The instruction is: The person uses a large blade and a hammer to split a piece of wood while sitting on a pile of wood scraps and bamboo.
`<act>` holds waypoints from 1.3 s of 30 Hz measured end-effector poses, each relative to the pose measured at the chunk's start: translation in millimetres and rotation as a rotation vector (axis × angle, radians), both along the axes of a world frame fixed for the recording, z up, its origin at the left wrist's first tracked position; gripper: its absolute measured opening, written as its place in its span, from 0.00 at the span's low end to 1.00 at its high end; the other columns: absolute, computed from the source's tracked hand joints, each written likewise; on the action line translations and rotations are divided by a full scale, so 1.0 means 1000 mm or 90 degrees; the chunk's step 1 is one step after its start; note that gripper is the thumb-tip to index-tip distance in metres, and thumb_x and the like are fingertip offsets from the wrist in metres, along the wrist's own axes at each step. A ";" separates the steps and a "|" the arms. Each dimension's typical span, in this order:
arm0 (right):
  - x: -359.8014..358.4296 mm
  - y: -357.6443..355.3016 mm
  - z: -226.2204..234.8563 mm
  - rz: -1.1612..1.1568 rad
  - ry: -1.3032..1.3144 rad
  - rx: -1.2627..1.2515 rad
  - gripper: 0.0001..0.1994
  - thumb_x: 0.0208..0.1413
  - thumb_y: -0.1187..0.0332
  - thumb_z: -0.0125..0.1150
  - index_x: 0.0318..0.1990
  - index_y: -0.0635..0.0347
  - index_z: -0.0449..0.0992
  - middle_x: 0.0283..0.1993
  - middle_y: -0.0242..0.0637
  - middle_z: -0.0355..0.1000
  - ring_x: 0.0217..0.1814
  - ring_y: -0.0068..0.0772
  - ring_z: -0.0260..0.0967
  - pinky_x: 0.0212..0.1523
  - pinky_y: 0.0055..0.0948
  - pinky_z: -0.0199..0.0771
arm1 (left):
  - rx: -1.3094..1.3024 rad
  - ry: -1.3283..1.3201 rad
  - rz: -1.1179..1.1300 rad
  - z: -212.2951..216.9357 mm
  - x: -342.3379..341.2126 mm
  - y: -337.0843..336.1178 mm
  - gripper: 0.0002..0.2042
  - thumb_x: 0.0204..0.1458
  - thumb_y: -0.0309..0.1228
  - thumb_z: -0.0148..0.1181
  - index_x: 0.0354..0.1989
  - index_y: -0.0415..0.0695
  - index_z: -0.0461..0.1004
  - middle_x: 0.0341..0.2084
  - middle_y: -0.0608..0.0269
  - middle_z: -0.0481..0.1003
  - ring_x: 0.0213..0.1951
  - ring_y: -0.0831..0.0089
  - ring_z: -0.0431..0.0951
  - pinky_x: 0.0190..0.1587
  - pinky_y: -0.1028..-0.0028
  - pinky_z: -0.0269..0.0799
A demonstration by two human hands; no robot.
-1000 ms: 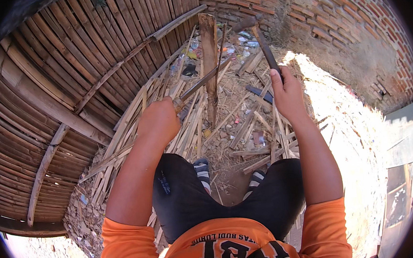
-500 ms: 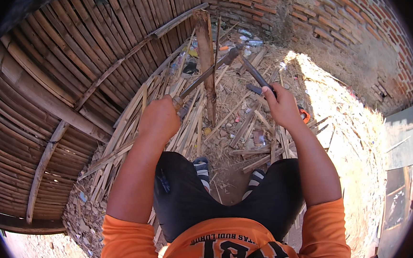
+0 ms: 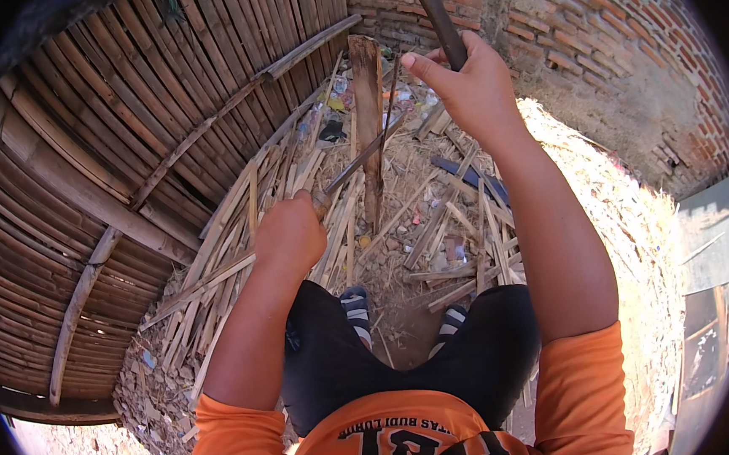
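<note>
My left hand is closed round the handle of a long-bladed knife. Its blade slants up and right, crossing an upright wooden post low down. A thin dark strip stands along the post's right side, by the blade; whether the blade sits in a split cannot be told. My right hand is raised at the upper right, fingers wrapped round a dark, round bar-like tool. The tool's upper end runs out of the picture.
Split wood strips lie piled at the left, with more wood pieces right of my feet. A dark flat piece lies among them. A bamboo wall stands left, a brick wall right; litter covers the far corner.
My right hand has risen with the dark tool, away from the blade's tip end. My left hand has moved slightly down and right with the knife.
</note>
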State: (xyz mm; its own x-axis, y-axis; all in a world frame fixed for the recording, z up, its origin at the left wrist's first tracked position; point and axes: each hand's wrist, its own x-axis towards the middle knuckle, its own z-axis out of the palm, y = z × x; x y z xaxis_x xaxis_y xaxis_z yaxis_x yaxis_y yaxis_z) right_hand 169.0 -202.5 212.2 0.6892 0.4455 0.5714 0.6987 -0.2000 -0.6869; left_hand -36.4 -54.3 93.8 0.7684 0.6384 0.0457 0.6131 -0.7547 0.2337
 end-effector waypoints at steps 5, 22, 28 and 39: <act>0.005 0.021 0.009 0.036 -0.037 0.005 0.21 0.48 0.53 0.76 0.34 0.62 0.76 0.25 0.35 0.77 0.27 0.27 0.75 0.30 0.30 0.73 | -0.011 -0.007 -0.002 0.005 -0.003 -0.006 0.13 0.51 0.28 0.62 0.44 0.35 0.75 0.35 0.38 0.80 0.41 0.43 0.82 0.46 0.52 0.78; 0.001 0.014 0.013 -0.018 -0.083 -0.152 0.20 0.51 0.59 0.71 0.46 0.63 0.79 0.29 0.45 0.77 0.32 0.43 0.78 0.36 0.40 0.75 | -0.114 -0.104 -0.053 -0.030 -0.012 0.022 0.25 0.46 0.33 0.68 0.51 0.31 0.75 0.36 0.35 0.79 0.42 0.40 0.79 0.47 0.51 0.74; -0.005 0.008 0.012 0.008 -0.015 -0.135 0.18 0.52 0.61 0.71 0.44 0.65 0.79 0.26 0.42 0.78 0.28 0.35 0.77 0.32 0.37 0.74 | -0.107 -0.103 -0.047 -0.032 -0.015 0.016 0.20 0.47 0.32 0.65 0.45 0.31 0.75 0.34 0.36 0.79 0.41 0.41 0.80 0.47 0.52 0.75; -0.002 -0.008 0.011 0.037 -0.016 -0.089 0.23 0.54 0.50 0.71 0.41 0.65 0.77 0.25 0.35 0.74 0.26 0.25 0.72 0.29 0.29 0.69 | -0.086 -0.089 -0.034 -0.041 -0.009 0.015 0.21 0.48 0.32 0.64 0.49 0.33 0.75 0.37 0.37 0.80 0.43 0.43 0.81 0.49 0.52 0.76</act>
State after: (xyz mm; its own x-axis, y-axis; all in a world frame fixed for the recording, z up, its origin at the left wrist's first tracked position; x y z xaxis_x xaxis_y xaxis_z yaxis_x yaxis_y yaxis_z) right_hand 167.0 -210.6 223.5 0.6457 0.5606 0.5185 0.7290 -0.2505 -0.6370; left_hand -45.4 -39.7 52.7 0.7932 0.6048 0.0707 0.5281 -0.7411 0.4145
